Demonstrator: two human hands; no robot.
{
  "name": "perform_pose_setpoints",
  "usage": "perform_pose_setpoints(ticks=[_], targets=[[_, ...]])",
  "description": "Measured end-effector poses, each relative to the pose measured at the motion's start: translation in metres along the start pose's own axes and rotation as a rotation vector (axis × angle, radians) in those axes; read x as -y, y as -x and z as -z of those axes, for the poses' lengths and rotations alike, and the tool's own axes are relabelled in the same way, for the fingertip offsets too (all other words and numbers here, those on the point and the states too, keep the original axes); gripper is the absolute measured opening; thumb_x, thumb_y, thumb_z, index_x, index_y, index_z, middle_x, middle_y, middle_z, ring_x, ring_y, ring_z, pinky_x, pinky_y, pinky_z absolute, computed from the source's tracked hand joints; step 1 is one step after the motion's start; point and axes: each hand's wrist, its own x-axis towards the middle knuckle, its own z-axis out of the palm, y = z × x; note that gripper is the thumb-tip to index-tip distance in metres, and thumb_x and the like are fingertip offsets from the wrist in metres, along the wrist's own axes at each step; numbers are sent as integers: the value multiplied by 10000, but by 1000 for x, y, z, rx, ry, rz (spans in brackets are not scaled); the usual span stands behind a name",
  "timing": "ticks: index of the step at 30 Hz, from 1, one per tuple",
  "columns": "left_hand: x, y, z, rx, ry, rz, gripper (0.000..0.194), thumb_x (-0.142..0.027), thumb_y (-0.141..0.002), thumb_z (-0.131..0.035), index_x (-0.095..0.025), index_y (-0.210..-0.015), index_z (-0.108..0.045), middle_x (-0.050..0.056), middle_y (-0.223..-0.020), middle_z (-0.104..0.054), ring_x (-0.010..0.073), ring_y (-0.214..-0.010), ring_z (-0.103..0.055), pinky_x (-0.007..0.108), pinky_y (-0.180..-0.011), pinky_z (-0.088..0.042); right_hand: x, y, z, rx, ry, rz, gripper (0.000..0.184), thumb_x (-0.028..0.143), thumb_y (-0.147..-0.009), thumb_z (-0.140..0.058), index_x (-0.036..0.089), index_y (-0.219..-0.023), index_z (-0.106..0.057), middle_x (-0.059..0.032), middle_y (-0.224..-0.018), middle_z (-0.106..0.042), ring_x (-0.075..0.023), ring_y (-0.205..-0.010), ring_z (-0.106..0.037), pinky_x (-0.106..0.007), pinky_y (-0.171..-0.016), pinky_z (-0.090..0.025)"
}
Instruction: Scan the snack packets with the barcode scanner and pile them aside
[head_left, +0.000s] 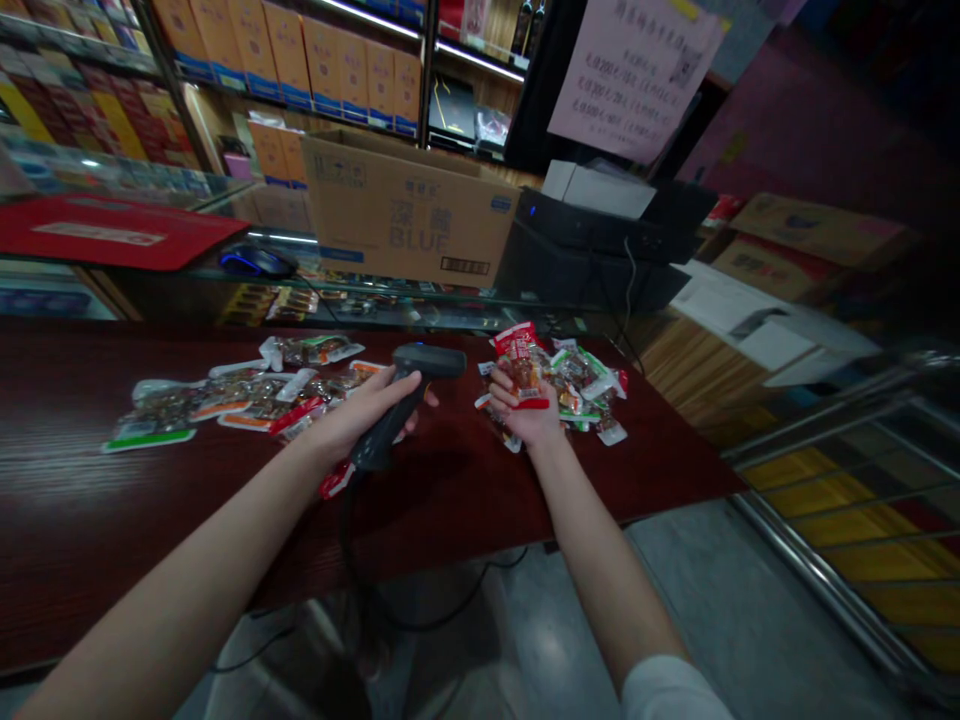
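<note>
My left hand [360, 415] is closed round the grip of a black barcode scanner [409, 390], whose head points to the right and whose cable hangs off the table's front edge. My right hand [529, 415] holds up a red and white snack packet [523, 365] in front of the scanner's head. Just behind and to the right of that hand lies a pile of snack packets [589, 385]. Another spread of snack packets [232, 395] lies to the left of the scanner on the dark wooden table [112, 500].
Behind the table runs a glass counter [360, 290] with a computer mouse [255, 262], a red mat [105, 230], an open cardboard box [409, 210] and a black machine [592, 250]. Shelves of boxed goods fill the back. A metal railing [840, 590] stands on the right.
</note>
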Motion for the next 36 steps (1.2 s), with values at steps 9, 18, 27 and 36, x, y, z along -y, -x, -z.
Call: perform_pose_setpoints(ticks=[9, 18, 27, 36], targets=[[3, 9, -18, 146, 21, -3, 457, -569, -804, -576, -154, -993, -555, -27, -553, -548, 90, -486, -493, 184, -444, -389, -3, 1, -9, -62, 59, -59, 508, 391, -755, -406, 226, -1211, -556, -46, -849, -638, -119, -494, -290, -241, -442, -285], [13, 10, -28, 206, 60, -24, 427, -554, -804, -594, -180, -1002, -539, 9, -696, -608, 95, -516, -523, 205, -453, -390, -7, -4, -9, -122, 517, -67, 515, 473, -748, -362, 203, -1111, -608, -112, -903, -674, -271, -832, -603, -384, -646, -477], [13, 8, -28, 142, 35, -12, 425, -572, -793, -593, -180, -945, -534, -30, -582, -550, 88, -455, -485, 202, -416, -375, -8, -9, -5, -191, 649, 28, 404, 385, -788, -449, 212, -1113, -616, -90, -877, -692, -233, -727, -604, -402, -660, -481], [-17, 9, 26, -107, -61, 46, 423, -539, -755, -654, -181, -950, -545, -11, -553, -581, 109, -429, -513, 203, -389, -411, 1, -7, 22, -469, 1538, 457, 426, 119, -774, -436, 221, -1148, -613, -87, -999, -606, -239, -972, -544, -452, -955, -416]])
